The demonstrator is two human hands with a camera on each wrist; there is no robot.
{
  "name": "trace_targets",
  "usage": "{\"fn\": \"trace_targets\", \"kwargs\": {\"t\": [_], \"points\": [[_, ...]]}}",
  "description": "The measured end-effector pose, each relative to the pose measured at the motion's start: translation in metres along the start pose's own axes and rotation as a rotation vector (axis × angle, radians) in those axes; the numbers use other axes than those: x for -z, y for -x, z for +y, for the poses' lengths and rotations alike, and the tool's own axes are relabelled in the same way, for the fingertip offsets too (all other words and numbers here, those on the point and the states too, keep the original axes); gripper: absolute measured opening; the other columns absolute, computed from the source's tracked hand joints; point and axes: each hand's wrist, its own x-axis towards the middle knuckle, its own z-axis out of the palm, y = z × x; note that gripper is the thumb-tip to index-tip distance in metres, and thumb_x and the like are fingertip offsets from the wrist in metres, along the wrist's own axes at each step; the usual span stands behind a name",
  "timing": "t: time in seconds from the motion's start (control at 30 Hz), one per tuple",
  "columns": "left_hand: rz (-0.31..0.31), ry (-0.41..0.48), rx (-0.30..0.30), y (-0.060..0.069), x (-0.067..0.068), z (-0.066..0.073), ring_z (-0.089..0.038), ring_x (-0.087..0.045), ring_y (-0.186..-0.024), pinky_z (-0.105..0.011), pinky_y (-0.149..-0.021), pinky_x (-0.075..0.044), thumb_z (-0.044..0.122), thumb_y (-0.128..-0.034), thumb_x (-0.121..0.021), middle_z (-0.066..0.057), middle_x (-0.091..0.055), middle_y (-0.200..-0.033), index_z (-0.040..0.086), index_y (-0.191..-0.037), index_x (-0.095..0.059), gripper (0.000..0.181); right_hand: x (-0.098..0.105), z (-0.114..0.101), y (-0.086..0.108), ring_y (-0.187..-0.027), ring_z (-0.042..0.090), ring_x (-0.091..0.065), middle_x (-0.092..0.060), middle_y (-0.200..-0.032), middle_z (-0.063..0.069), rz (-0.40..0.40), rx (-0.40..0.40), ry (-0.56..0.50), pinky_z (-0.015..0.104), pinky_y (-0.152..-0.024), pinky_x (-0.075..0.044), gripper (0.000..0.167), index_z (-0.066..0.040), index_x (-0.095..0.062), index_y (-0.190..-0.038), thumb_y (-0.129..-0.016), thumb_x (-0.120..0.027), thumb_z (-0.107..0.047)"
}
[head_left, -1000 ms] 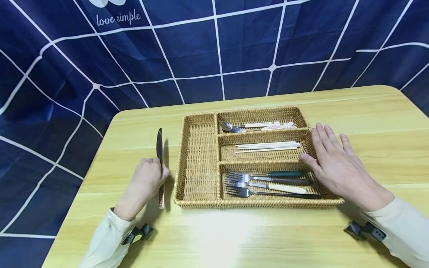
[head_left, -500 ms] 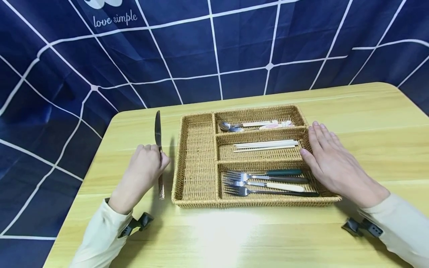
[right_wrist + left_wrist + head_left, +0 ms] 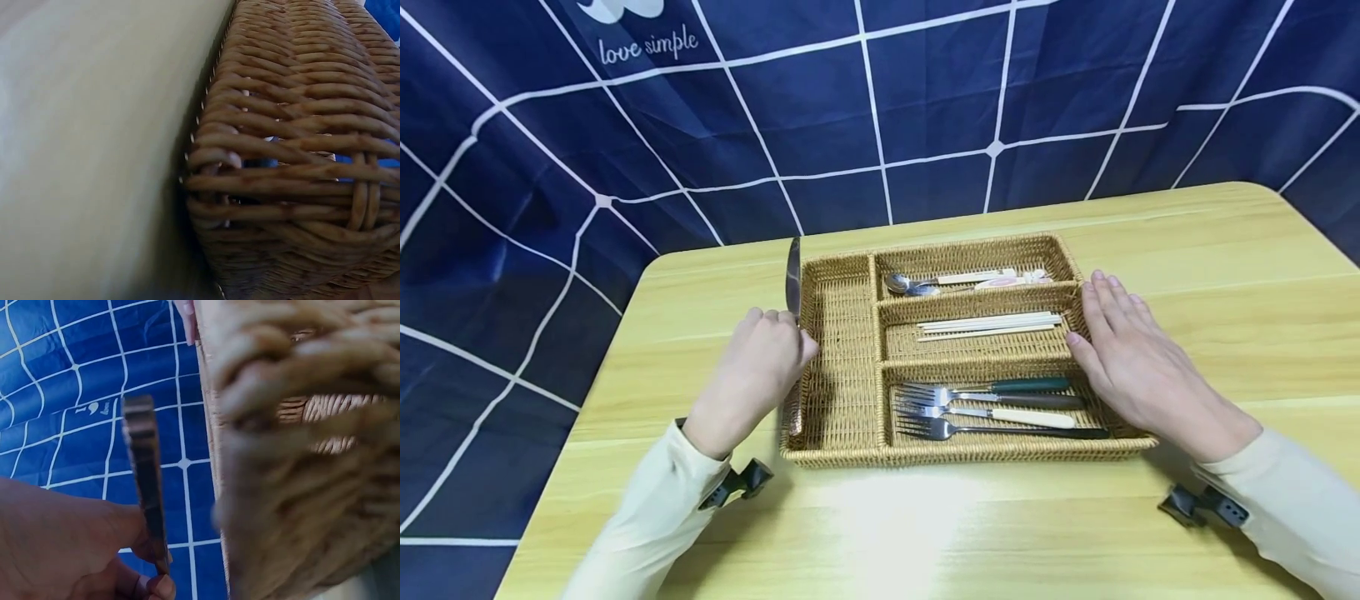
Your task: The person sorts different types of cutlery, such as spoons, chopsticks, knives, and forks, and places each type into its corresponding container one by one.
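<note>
My left hand (image 3: 754, 375) grips a table knife (image 3: 793, 279) by its coppery handle, over the left rim of a wicker cutlery tray (image 3: 842, 457). The dark blade points away from me. In the left wrist view the knife handle (image 3: 145, 459) stands up out of the fingers, beside the blurred tray wall (image 3: 294, 506). Flat and with straight fingers, my right hand (image 3: 1150, 379) rests against the tray's right end. The right wrist view has only the tray's woven corner (image 3: 300, 162), without the hand.
The tray's long left compartment (image 3: 846, 358) holds nothing. Its others hold spoons (image 3: 917, 286) at the back, white chopsticks (image 3: 988, 323) in the middle and several forks (image 3: 940, 427) in front. A wooden table (image 3: 970, 533) lies beneath, with a blue checked cloth (image 3: 820, 100) behind.
My left hand has lifted the knife off the table and carried it rightward to the tray's left rim. My right hand has stayed against the tray's right end.
</note>
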Motion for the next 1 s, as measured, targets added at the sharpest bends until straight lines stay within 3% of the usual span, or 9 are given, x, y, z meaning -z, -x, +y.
{"fn": "trace_targets", "kwargs": {"t": [0.2, 0.33, 0.5, 0.63, 0.77, 0.87, 1.0], "points": [[-0.084, -0.068, -0.013, -0.01, -0.005, 0.01, -0.023, -0.048, -0.06, -0.035, -0.061, -0.042, 0.004, -0.0864, -0.064, -0.007, -0.048, -0.066, 0.01, -0.07, -0.055, 0.019, -0.001, 0.0, -0.001, -0.143, 0.047, -0.002, -0.001, -0.154, 0.034, 0.006, 0.002, 0.003, 0.048, -0.118, 0.004, 0.064, 0.015, -0.006, -0.147, -0.106, -0.03, -0.028], [-0.107, 0.023, 0.029, -0.014, -0.012, 0.018, -0.023, -0.048, -0.063, -0.036, -0.068, -0.043, 0.008, -0.0905, -0.06, -0.008, -0.05, -0.069, 0.008, -0.071, -0.056, 0.02, -0.001, 0.0, -0.001, -0.143, 0.046, -0.002, -0.001, -0.154, 0.034, 0.002, -0.003, -0.001, 0.048, -0.118, 0.004, 0.065, 0.015, -0.007, -0.147, -0.106, -0.029, -0.029], [-0.157, 0.004, 0.003, -0.018, -0.016, 0.027, -0.022, -0.051, -0.067, -0.036, -0.072, -0.045, 0.009, -0.0905, -0.062, -0.009, -0.057, -0.075, 0.009, -0.076, -0.06, 0.014, 0.0, 0.001, 0.0, -0.143, 0.046, -0.002, -0.001, -0.154, 0.033, 0.001, -0.013, -0.011, 0.048, -0.118, 0.004, 0.065, 0.015, -0.008, -0.147, -0.106, -0.029, -0.03], [-0.148, -0.017, 0.007, -0.021, -0.02, 0.034, -0.022, -0.051, -0.068, -0.035, -0.072, -0.044, 0.01, -0.0908, -0.063, -0.01, -0.058, -0.075, 0.009, -0.078, -0.062, 0.013, 0.001, 0.001, 0.0, -0.143, 0.046, -0.002, -0.001, -0.154, 0.034, 0.002, -0.02, -0.017, 0.05, -0.118, 0.003, 0.065, 0.014, -0.007, -0.148, -0.106, -0.029, -0.031], [-0.113, 0.048, 0.017, -0.023, -0.027, 0.04, -0.022, -0.05, -0.066, -0.036, -0.074, -0.045, 0.014, -0.0933, -0.06, -0.006, -0.052, -0.069, 0.009, -0.066, -0.052, 0.028, 0.001, 0.001, 0.0, -0.143, 0.047, -0.004, -0.002, -0.154, 0.034, 0.004, -0.021, -0.02, 0.051, -0.118, 0.003, 0.065, 0.014, -0.008, -0.148, -0.106, -0.029, -0.03], [-0.12, 0.15, 0.083, -0.023, -0.034, 0.044, -0.022, -0.049, -0.065, -0.037, -0.076, -0.047, 0.017, -0.0958, -0.056, -0.005, -0.05, -0.066, 0.009, -0.062, -0.048, 0.035, 0.001, 0.0, -0.001, -0.143, 0.047, -0.004, -0.003, -0.154, 0.034, 0.007, -0.021, -0.023, 0.051, -0.118, 0.002, 0.065, 0.015, -0.008, -0.148, -0.106, -0.03, -0.03], [-0.176, 0.236, 0.192, -0.024, -0.04, 0.048, -0.025, -0.048, -0.069, -0.038, -0.074, -0.051, 0.022, -0.0981, -0.053, -0.009, -0.052, -0.069, 0.002, -0.069, -0.054, 0.035, 0.001, -0.001, -0.001, -0.143, 0.047, -0.005, -0.005, -0.154, 0.034, 0.016, -0.021, -0.027, 0.053, -0.117, 0.001, 0.066, 0.015, -0.009, -0.148, -0.105, -0.032, -0.03]]}}
